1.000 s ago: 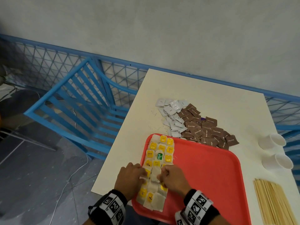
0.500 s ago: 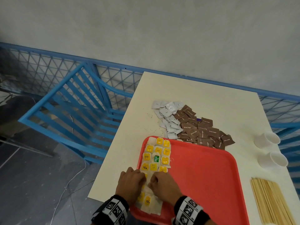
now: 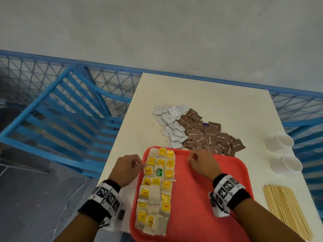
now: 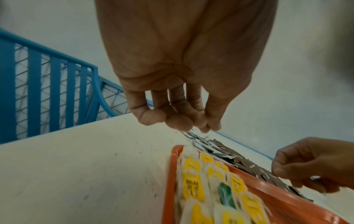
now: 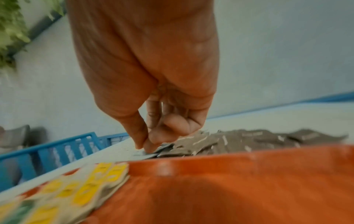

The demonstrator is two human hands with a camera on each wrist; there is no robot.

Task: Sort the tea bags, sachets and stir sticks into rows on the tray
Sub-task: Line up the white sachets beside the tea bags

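The right wrist view is blurred, so I cannot tell whether the right hand point(image 3: 203, 163), fingers curled over the tray's point(image 3: 206, 198) far rim, pinches anything. The left hand point(image 3: 126, 169) hangs loosely curled, empty, beside the tea bags point(image 3: 157, 189) rowed on the tray; tags read "TEA" and "RELAX". Beyond the right hand lie "Brown Sugar" sachets point(image 3: 206, 137); sticks point(image 3: 286, 212), cut off, lie to its right.
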